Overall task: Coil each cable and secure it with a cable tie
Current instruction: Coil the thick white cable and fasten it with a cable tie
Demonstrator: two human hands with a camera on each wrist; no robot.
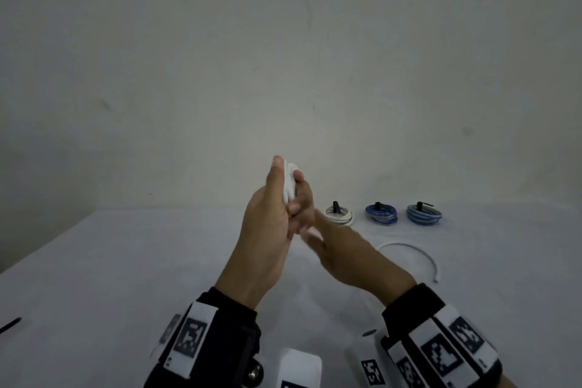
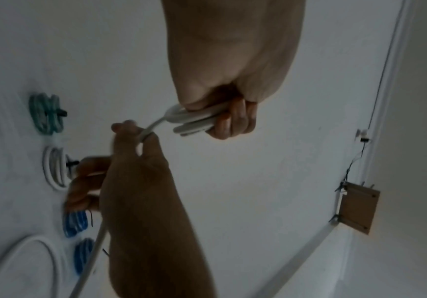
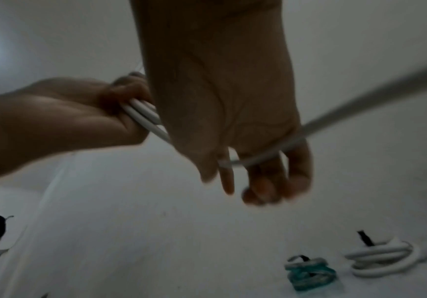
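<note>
My left hand (image 1: 267, 214) clamps the half-wound white round cable (image 2: 192, 121); my right hand (image 1: 333, 246), pinching its tail, should feed even, snug loops.

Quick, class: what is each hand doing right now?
Left hand: closed, gripping the coiled loops of the white cable.
Right hand: closed, pinching the same cable's loose run.

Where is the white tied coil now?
In the head view, the white tied coil lies on the table, right of the hands, left of two blue coils.
</note>
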